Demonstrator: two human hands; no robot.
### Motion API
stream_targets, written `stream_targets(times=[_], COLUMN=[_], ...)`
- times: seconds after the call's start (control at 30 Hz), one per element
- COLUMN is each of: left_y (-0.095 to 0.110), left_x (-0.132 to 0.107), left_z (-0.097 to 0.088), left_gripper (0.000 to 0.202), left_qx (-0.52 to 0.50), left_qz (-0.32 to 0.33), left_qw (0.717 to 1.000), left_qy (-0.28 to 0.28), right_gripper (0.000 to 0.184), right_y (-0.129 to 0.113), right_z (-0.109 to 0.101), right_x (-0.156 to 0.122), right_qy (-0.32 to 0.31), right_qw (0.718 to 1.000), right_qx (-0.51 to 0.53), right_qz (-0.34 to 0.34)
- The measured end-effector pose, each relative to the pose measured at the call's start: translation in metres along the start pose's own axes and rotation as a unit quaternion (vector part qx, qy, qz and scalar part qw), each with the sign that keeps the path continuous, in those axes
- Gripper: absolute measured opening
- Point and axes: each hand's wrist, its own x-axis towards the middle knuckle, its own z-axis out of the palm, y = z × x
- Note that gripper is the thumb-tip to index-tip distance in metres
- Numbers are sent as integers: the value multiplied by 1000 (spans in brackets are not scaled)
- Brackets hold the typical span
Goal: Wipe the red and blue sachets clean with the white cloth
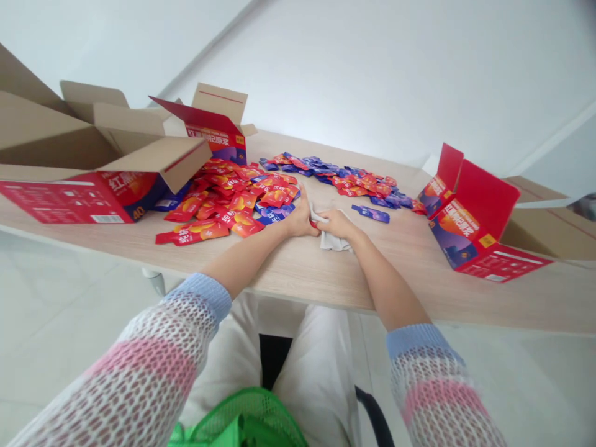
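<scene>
Both my hands meet at the middle of the wooden table (298, 273). My left hand (302, 218) is closed, pinching something small and red at its fingertips beside the heap of red sachets (223, 198). My right hand (336, 223) is closed on a white cloth (333, 242) that lies under it on the table. A single purple sachet (371, 213) lies just right of my right hand.
A band of mixed purple and red sachets (344, 177) runs along the far side. Open cardboard cartons and a red box (84, 167) stand at left, another red box (218, 133) behind the heap, red boxes (475, 230) at right. A green basket (237, 419) sits by my lap.
</scene>
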Motion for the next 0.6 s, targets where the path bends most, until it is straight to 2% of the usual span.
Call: stream_targets(times=[0.13, 0.23, 0.5, 0.6], left_y=[4, 7, 11, 14], left_x=[-1, -2, -4, -4], left_z=[0, -1, -6, -6], left_gripper=[147, 151, 147, 147], left_qx=[38, 34, 83, 87], left_qz=[-14, -33, -85, -93], left_qw=[999, 999, 991, 990], left_qy=[14, -7, -62, -60], right_gripper=[35, 34, 19, 23], right_y=[12, 17, 6, 15], right_z=[-10, -16, -13, -15], right_x=[-1, -7, -18, -23], right_qy=[-93, -132, -98, -69], right_qw=[987, 979, 986, 982], right_qx=[126, 154, 125, 109], right_qz=[-29, -20, 42, 139])
